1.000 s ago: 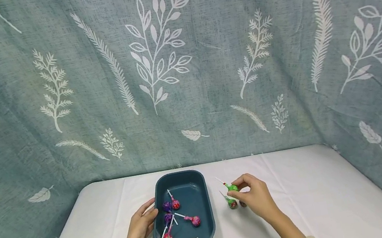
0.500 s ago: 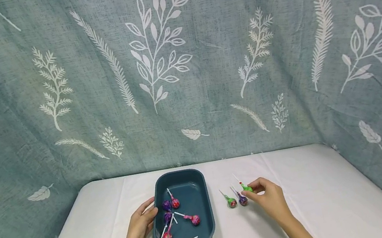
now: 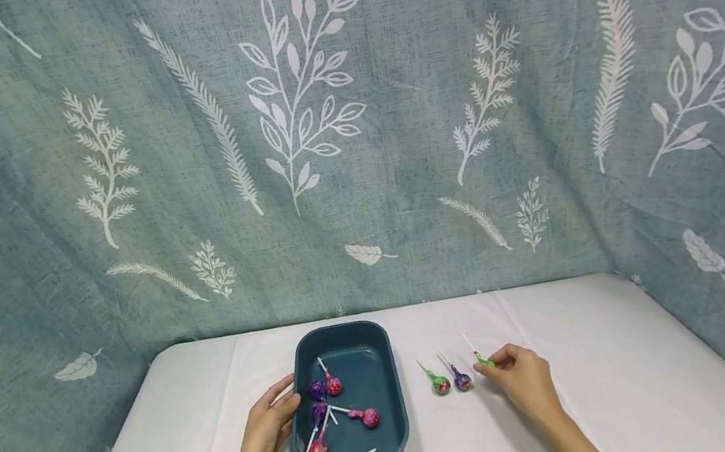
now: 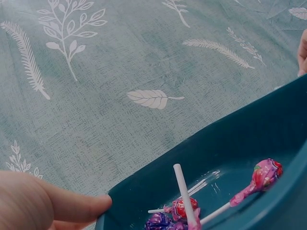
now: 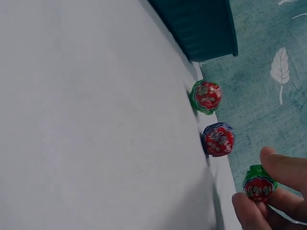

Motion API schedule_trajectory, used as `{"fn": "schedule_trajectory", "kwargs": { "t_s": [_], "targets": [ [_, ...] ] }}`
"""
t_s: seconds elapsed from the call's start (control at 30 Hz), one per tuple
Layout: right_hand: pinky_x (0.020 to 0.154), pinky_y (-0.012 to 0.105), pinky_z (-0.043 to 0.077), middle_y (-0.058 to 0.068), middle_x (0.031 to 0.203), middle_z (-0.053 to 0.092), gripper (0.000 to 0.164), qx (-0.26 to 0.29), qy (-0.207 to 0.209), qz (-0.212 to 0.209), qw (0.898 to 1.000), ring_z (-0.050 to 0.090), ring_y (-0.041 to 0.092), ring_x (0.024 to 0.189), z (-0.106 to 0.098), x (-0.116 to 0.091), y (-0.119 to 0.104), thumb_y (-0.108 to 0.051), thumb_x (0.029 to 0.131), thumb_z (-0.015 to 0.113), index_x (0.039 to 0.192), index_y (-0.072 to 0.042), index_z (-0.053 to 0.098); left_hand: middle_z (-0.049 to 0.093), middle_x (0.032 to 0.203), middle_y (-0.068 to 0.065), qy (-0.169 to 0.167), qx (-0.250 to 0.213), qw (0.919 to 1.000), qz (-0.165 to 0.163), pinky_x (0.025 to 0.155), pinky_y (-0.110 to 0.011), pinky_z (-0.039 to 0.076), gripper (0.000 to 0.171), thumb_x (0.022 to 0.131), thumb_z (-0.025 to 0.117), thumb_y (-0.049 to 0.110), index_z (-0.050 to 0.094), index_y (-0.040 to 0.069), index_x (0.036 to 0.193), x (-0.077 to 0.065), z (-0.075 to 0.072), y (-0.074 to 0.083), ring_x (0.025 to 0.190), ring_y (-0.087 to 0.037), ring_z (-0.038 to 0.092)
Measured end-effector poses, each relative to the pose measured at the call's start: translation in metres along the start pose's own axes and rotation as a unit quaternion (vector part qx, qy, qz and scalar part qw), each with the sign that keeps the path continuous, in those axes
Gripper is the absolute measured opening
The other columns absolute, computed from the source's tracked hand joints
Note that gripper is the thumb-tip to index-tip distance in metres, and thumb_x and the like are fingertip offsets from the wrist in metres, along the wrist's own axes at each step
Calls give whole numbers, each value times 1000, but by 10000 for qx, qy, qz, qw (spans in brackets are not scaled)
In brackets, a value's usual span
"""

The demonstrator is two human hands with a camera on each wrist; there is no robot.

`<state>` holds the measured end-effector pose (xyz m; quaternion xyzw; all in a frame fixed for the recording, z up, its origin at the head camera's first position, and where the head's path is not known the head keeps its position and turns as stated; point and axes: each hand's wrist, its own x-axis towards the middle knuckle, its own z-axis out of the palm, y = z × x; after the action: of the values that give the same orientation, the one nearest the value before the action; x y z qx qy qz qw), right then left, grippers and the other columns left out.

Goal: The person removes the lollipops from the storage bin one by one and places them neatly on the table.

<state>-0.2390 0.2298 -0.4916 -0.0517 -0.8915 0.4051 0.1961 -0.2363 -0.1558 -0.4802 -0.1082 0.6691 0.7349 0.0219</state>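
The right hand (image 3: 523,377) is pinching a green-wrapped lollipop (image 3: 484,360) between thumb and curled fingertips (image 5: 283,168), holding it at the white tablecloth (image 3: 611,376) well to the right of the teal tray (image 3: 388,381). Its long axis is running diagonally — the white stick (image 3: 469,342) is pointing up and away toward the leaf-print backdrop (image 3: 346,125), slightly leftward, while the wrapped head is sitting at the near end inside the pinch. In the right wrist view the head (image 5: 259,184) is showing a red face ringed in green. Whether the head is touching the cloth cannot be told.

Two more lollipops are lying between this one and the tray: a purple-wrapped lollipop (image 3: 461,380) just beside the held one, and a second green lollipop (image 3: 440,385) nearer the tray. Both are lying apart from each other, with sticks slanting the same way.

The left hand (image 3: 269,429) is resting against the tray's left wall — fingers relaxed and held together, the thumb tip (image 4: 91,203) touching the rim. Inside the tray several red, pink and purple lollipops (image 3: 332,385) are lying with crossed sticks.
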Motion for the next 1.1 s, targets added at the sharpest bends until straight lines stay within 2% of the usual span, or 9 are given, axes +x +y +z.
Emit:
{"fn": "schedule_trajectory", "kwargs": {
  "t_s": [0.3, 0.7, 1.1],
  "targets": [
    [45, 23, 45, 1, 62, 62, 22, 54, -311, 157, 9994, 62, 14, 50, 7, 0, 4, -16, 77, 82, 79, 1, 67, 51, 134, -29, -33, -33, 10000, 52, 88, -40, 51, 44, 94, 56, 4, 48, -3, 137, 0, 0, -1, 108, -32, 63],
    [48, 24, 43, -2, 60, 62, 20, -197, -451, 163, 9987, 59, 11, 48, 11, 1, 3, -18, 78, 80, 75, -2, 69, 51, 134, -28, 41, -8, 10000, 44, 86, -37, 53, 44, 94, 57, 4, 49, -3, 137, -1, 0, -1, 105, -30, 64],
    [48, 26, 44, -2, 60, 61, 22, -355, -699, 51, 9969, 59, 11, 49, 9, 3, 1, -19, 82, 77, 80, 0, 67, 52, 133, -28, 34, -67, 10000, 55, 87, -38, 52, 44, 94, 57, 3, 49, -4, 136, -1, 1, -1, 105, -29, 65]
  ]
}}
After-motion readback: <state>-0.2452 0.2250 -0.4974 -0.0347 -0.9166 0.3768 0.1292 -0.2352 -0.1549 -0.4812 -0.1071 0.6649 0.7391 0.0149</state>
